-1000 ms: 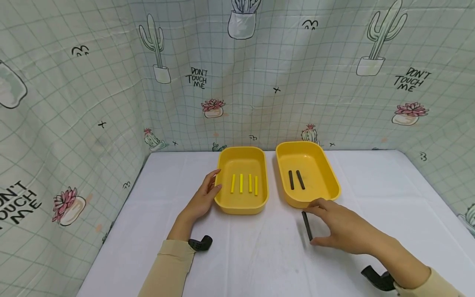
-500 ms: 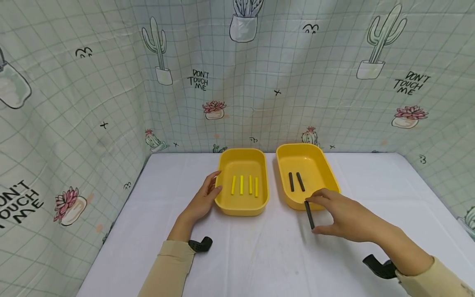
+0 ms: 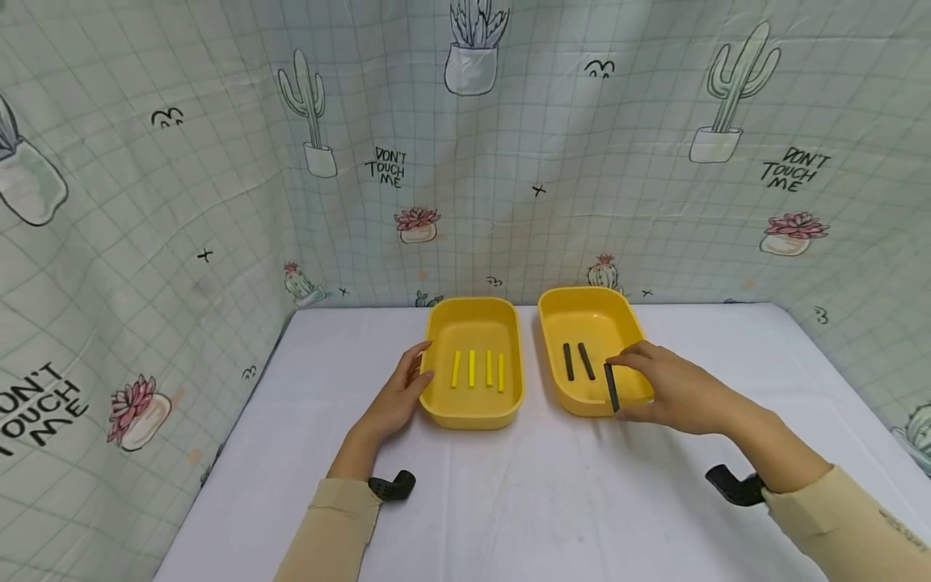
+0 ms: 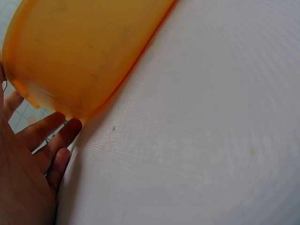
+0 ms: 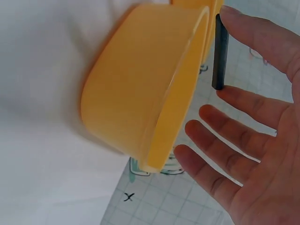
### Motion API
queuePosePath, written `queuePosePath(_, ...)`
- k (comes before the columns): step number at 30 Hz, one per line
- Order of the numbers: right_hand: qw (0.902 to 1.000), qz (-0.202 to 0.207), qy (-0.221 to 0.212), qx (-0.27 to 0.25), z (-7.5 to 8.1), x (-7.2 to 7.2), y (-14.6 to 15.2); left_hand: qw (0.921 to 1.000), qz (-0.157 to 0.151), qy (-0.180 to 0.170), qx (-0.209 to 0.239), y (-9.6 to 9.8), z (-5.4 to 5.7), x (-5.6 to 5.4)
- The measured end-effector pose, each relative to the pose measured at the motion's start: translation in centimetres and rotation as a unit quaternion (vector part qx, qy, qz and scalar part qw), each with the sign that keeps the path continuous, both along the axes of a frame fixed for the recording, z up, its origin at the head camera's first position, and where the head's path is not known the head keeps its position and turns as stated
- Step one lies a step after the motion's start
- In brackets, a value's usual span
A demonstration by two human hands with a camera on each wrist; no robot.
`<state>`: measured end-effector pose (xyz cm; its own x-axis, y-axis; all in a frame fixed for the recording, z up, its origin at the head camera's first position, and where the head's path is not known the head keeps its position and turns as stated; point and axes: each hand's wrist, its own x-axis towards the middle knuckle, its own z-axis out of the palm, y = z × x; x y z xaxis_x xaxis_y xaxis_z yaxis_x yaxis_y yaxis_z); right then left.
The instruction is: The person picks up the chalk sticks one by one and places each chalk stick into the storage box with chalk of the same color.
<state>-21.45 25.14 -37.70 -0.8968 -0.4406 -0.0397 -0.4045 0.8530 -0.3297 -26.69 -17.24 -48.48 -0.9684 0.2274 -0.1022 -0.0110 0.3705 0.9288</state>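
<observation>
My right hand [image 3: 680,394] pinches a short black stick [image 3: 612,390] by its two ends, between thumb and index finger. It holds the stick over the near rim of the right yellow tray [image 3: 627,315]. In the right wrist view the other fingers spread free beside the tray wall, and the black stick [image 5: 220,54] is held at the ends. Two more black sticks [image 3: 586,361] lie side by side inside that tray. My left hand [image 3: 393,398] rests its fingertips on the outer left side of the left yellow tray [image 3: 473,314], which contains several yellow sticks [image 3: 472,369] in a row.
Both trays stand near the back of a table with a white cloth [image 3: 494,501]. Behind and to the left hangs a checked curtain [image 3: 538,234] printed with cacti. A black wrist device [image 3: 393,486] sits on the left wrist, another [image 3: 736,487] on the right.
My right hand has moved away from me and up with the black stick, from in front of the right tray to over its near rim. The left hand stays at its tray.
</observation>
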Motion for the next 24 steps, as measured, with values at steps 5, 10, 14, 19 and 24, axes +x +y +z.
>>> queuePosePath(5, 1.0, -0.003, -0.002, -0.003, -0.4, -1.6, 0.2, 0.9999, 0.008, -0.001, -0.007, 0.0, 0.0, 0.1)
queuePosePath(10, 0.9998, -0.014, -0.015, 0.002, -0.8, -3.0, 0.4, 1.0, 0.007, 0.0, -0.004, 0.1, -0.1, 0.0)
queuePosePath(14, 0.9994, -0.026, -0.023, 0.006, -1.0, -4.0, 0.6, 1.0, 0.005, 0.003, 0.001, 0.1, -0.1, 0.1)
queuePosePath(19, 0.9991, -0.031, -0.022, 0.019, -1.6, -5.3, 0.8, 1.0, 0.007, 0.004, -0.004, 0.0, 0.0, 0.1)
queuePosePath(24, 0.9984, -0.042, -0.028, 0.027, -2.3, -6.4, 0.8, 1.0, 0.007, 0.004, -0.005, 0.1, -0.1, 0.0)
